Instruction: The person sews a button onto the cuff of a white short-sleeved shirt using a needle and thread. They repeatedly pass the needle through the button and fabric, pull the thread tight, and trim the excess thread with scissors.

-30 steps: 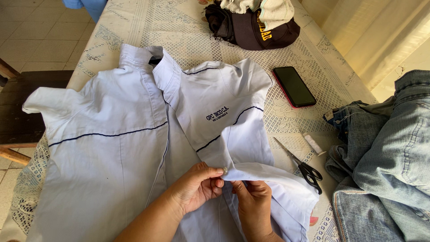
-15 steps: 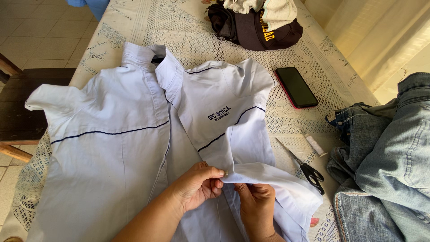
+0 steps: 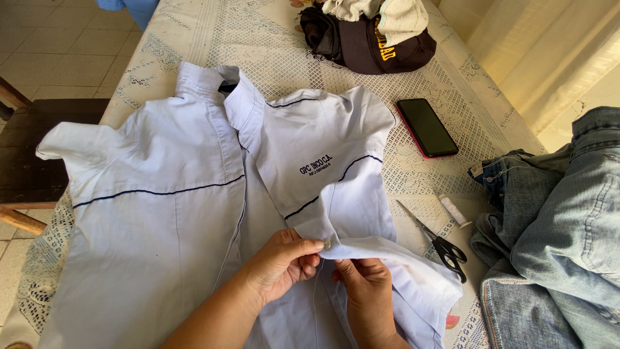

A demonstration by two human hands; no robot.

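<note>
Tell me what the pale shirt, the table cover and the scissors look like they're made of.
Shirt: thin woven cloth, matte, folding softly where left hand and right hand pinch it.
Table cover: lace-like, openwork pattern; fibre unclear.
Scissors: shiny metal blades, black handles, probably plastic.

A shirt (image 3: 194,194) is lying spread across the left and middle of the worktop (image 3: 271,45), with both hands at its near front edge. To its right a phone (image 3: 426,127) is lying behind the scissors (image 3: 436,240) and what may be a thread spool (image 3: 455,211), jeans (image 3: 562,220) are sitting at the far right, and a cap (image 3: 378,45) is sitting on bundled clothes at the far end.
</note>
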